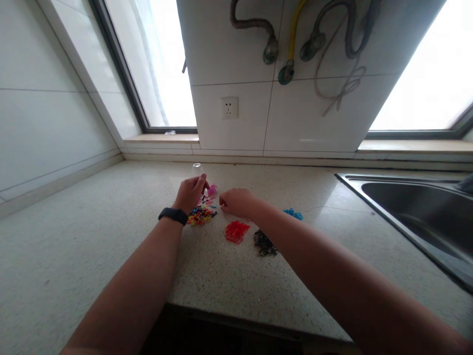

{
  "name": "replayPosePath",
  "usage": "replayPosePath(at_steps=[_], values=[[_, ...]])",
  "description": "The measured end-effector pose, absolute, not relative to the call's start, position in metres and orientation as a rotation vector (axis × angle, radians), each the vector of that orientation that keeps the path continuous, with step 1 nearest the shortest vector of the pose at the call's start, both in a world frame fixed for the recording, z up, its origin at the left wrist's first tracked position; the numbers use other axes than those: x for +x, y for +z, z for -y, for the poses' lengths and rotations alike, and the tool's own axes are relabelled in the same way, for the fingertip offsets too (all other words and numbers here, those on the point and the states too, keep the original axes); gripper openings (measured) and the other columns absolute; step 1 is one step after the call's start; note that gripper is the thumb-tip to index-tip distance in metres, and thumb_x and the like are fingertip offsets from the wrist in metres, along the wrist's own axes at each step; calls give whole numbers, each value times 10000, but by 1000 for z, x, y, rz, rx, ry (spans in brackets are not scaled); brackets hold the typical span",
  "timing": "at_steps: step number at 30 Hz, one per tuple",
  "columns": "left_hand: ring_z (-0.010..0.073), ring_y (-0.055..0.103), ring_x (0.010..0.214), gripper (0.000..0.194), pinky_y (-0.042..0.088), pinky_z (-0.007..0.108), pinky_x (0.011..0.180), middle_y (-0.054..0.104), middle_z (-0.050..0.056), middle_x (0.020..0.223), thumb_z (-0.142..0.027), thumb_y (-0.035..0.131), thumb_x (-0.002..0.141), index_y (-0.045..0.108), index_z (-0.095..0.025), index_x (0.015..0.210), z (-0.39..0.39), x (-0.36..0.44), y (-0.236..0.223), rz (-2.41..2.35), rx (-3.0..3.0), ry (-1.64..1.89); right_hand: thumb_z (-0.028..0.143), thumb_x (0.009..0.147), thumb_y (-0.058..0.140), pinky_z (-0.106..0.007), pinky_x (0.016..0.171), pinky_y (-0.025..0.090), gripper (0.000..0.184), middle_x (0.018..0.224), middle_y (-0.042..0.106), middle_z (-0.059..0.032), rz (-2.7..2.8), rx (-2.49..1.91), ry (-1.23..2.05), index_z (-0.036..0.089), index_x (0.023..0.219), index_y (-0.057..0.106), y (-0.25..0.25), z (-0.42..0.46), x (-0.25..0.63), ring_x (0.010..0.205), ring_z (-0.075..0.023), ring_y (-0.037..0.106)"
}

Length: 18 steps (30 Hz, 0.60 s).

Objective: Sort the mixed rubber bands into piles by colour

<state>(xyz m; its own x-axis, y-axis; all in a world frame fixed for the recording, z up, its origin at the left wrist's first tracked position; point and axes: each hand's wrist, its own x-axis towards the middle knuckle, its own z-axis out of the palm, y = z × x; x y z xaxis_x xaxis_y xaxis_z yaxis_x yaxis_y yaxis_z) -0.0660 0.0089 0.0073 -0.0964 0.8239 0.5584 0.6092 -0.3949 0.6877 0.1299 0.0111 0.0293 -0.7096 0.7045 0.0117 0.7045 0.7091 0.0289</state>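
Small rubber bands lie in colour groups on the counter. My left hand (190, 192), with a dark wristband (173, 215), is over a mixed multicoloured pile of bands (200, 216), its fingers bent together; what they pinch, if anything, is too small to make out. A pink bit (212, 190) shows beside its fingertips. Just right of that pile, my right hand (236, 202) is closed, fingertips together and their contents hidden. Nearer me lie a red pile of bands (236, 231) and a black pile of bands (264, 243), the latter partly covered by my right forearm. Beyond that forearm is a blue pile of bands (293, 213).
A clear plastic cup (196, 169) stands behind my left hand. The speckled counter (221, 281) ends at a front edge close to me. A steel sink (406, 217) is set in at the right. Hoses and a socket (229, 107) are on the tiled wall.
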Motion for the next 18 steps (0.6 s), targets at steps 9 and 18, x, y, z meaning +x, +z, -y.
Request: replayPosePath(at_steps=[9, 18], values=[[126, 502, 475, 577, 349, 265, 519, 523, -2, 485, -539, 400, 964, 682, -168, 624, -8, -66, 9, -1609, 1940, 1504, 305, 956, 469, -371, 837, 529, 307, 1137, 722, -147, -2905, 1308, 67, 168, 1093, 707, 16, -10, 100, 1036, -280, 683], [131, 502, 472, 572, 351, 266, 518, 521, 0, 481, -524, 392, 965, 680, -168, 623, -7, -65, 10, -1621, 1953, 1500, 268, 966, 422, -361, 813, 524, 319, 1136, 719, -145, -2943, 1209, 158, 167, 1086, 700, 21, -5, 115, 1026, -270, 684]])
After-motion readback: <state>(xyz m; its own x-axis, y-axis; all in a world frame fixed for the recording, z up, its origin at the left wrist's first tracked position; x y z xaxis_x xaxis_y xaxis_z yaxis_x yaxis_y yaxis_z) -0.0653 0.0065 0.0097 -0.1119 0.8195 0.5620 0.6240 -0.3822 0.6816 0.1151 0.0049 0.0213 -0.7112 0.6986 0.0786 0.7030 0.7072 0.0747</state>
